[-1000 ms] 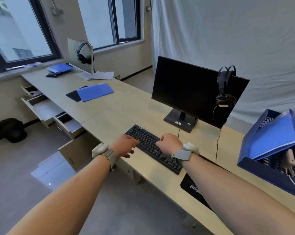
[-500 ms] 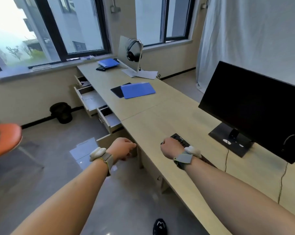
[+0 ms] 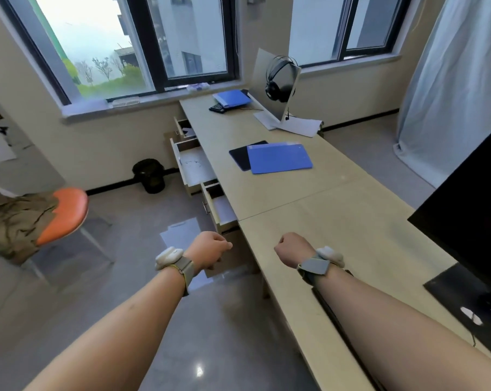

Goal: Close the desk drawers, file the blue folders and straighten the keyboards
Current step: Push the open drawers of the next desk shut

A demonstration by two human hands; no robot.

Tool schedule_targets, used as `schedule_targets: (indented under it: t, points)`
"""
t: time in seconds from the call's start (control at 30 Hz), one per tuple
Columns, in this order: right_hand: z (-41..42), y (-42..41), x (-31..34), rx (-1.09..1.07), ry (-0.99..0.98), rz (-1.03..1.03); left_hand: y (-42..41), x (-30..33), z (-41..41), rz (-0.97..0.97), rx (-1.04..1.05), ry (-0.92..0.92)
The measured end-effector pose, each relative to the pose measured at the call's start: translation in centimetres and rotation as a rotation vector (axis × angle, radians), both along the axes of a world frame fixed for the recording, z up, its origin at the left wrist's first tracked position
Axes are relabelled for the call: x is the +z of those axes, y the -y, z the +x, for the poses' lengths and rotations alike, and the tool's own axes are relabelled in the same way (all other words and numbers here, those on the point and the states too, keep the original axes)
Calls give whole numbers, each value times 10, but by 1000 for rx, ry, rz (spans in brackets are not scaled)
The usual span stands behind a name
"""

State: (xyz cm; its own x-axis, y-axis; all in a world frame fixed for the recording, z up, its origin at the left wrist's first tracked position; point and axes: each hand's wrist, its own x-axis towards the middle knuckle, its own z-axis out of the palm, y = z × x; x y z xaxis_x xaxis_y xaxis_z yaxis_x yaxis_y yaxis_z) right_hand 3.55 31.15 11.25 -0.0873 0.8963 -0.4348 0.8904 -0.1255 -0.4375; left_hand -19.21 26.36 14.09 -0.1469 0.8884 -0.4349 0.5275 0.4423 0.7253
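Note:
Three desk drawers stand pulled out on the desk's left side: a near drawer [image 3: 220, 208], a wide middle drawer [image 3: 192, 165] and a far small drawer [image 3: 183, 128]. A blue folder [image 3: 279, 158] lies flat mid-desk, partly over a black pad [image 3: 240, 156]. Another blue folder [image 3: 232, 98] rests on a far black keyboard [image 3: 217, 108] by the window. My left hand [image 3: 210, 251] hangs loosely curled over the floor, just below the near drawer, holding nothing. My right hand [image 3: 292, 248] is curled above the desk's front edge, also holding nothing. The near keyboard is hidden under my right forearm.
A black monitor [image 3: 469, 218] stands at the right edge. A white monitor [image 3: 275, 88] with headphones [image 3: 279, 80] stands at the far end, papers [image 3: 298, 126] beside it. An orange chair [image 3: 65, 213] stands left, with a person's trouser leg [image 3: 13, 221] on it. A black bin [image 3: 150, 176] sits by the wall.
My view has swung left towards the far desk and open drawers. Both hands have come off the near keyboard; the left hand has moved out past the desk edge.

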Motion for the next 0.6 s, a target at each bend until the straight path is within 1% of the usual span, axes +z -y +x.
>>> schedule_targets:
  t: [0.13, 0.27, 0.33, 0.5, 0.53, 0.6]
  points:
    - [-37, -37, -14, 7, 1, -20, -33, -14, -31, -27, 7, 15]
    - [-93, -79, -29, 25, -4, -39, -83, -34, -83, -43, 14, 22]
    - [-115, -98, -35, 0, -7, -31, -103, -40, -105, -43, -1, 41]
    - [-213, -166, -52, -14, 16, -66, -180, -57, -199, -89, -26, 61]
    - [-215, -168, -50, -9, 15, -68, -185, -58, -200, -94, -39, 69]
    - [-259, -195, -58, 20, 64, -82, -217, -65, -239, -142, -60, 63]
